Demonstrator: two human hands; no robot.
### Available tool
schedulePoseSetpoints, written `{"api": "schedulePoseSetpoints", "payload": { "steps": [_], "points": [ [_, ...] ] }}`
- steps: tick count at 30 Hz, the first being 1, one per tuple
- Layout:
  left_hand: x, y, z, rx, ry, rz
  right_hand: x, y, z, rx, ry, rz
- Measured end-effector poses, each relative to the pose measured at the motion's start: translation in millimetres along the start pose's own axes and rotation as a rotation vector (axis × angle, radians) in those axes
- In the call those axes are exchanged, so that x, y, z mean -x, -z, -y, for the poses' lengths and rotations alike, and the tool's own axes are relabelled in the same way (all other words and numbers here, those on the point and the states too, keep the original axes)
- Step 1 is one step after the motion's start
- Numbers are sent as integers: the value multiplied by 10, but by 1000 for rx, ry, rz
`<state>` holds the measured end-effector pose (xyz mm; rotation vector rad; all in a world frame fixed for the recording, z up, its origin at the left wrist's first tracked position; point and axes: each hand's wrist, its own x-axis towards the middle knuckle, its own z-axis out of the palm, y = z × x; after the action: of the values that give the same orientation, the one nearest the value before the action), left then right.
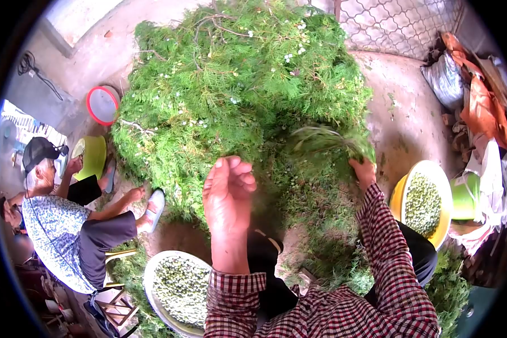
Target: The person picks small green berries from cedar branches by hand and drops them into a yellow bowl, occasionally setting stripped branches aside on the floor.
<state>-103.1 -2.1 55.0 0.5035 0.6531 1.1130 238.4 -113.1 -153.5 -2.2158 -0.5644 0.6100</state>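
Observation:
My left hand (227,197) is raised in front of the green pile, palm toward me. Its fingers are loosely bent, the thumb stands apart from them, and nothing shows in the hand. Farther right, my right hand (364,170) is closed around a leafy evergreen sprig (327,138), which is smeared by motion. Before me rises a big heap of cut evergreen branches (236,84) dotted with small pale berries. A white-rimmed basin (149,281) of green berries stands left of my knees. On the right is a yellow basin (399,197), also holding green berries.
A seated person (56,219) in a cap and patterned shirt is at the left, beside a yellow-green tub (94,158). Behind it is a red-rimmed container (102,105). Sacks (445,81) and orange sheeting (481,107) lie along the right.

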Motion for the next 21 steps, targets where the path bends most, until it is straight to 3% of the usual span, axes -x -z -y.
{"api": "schedulePoseSetpoints", "payload": {
  "steps": [1, 4, 7, 11, 17, 21],
  "points": [
    [18, 39, -17, -8, -3, -10, 59, 2, -213, 179, 77, -22],
    [39, 145, -43, 29, 2, -47, 336, -226, -560, 430, 71, 194],
    [51, 115, -78, 60, 11, -34, 599, -770, -573, 726, 232, 413],
    [92, -58, -43, 44, -39, -87, 1015, -1530, -326, 642, 448, 506],
    [87, -135, 84, -41, -57, -135, 1157, -2414, -259, 733, 333, 850],
    [30, -199, 180, -81, -39, -159, 1254, -2617, -494, 866, 422, 724]
  ]
}}
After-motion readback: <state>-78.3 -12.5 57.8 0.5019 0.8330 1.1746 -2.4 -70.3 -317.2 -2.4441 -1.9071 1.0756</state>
